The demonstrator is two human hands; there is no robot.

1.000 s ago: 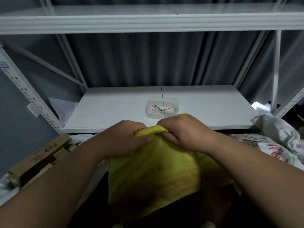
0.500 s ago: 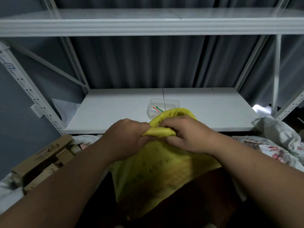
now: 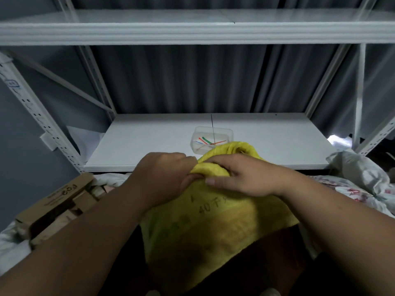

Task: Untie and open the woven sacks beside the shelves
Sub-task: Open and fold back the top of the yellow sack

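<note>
Sack, yellow and woven, stands right in front of the person, below the front edge of the lower shelf, and both hands are working at its bunched neck. Left hand has its fingers curled tight round the gathered top; right hand lies over the same bunch from the other side, fingers wrapped across it and thumb pressed flat on the cloth just beneath. The mouth already flares a little behind the right hand, a loose yellow fold rising toward the shelf.

My read: we are in the untying step, or just past it, with the neck being worked loose. Next move calls for the two hands to pull apart and spread the rim, keeping hold of both sides so the cloth does not slump back shut.

Now the blind spots. No string or tie shows anywhere; the knuckles cover the spot where one would sit, so I cannot say whether it is off. What the sack holds is hidden, and its base is lost in shadow at the bottom edge. Dark print on the cloth is mostly unreadable.

Outward: a clear tub with coloured strips, possibly cable ties, sits on the shelf just behind the sack. Cardboard boxes lie to the left, pale printed sacks to the right, partly cut off.
</note>
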